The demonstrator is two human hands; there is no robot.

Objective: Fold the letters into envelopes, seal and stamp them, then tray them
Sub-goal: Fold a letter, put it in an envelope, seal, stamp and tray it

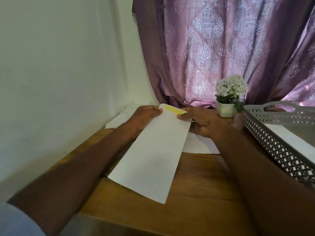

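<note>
Above the brown wooden table (196,193), a long white envelope (151,157) is held up at its far end by both hands, the left hand (144,116) gripping its left corner and the right hand (202,121) pinching its right corner by the yellow strip (173,110) on the open flap. On the right stands a grey tray (272,143) with holes in its sides, and something flat and white (293,138) lies inside it. The envelope runs long from the hands back toward the person, tilted a bit, with its flap end pointing away at the purple curtain (213,48) and the little pot of white flowers (228,97).
</note>
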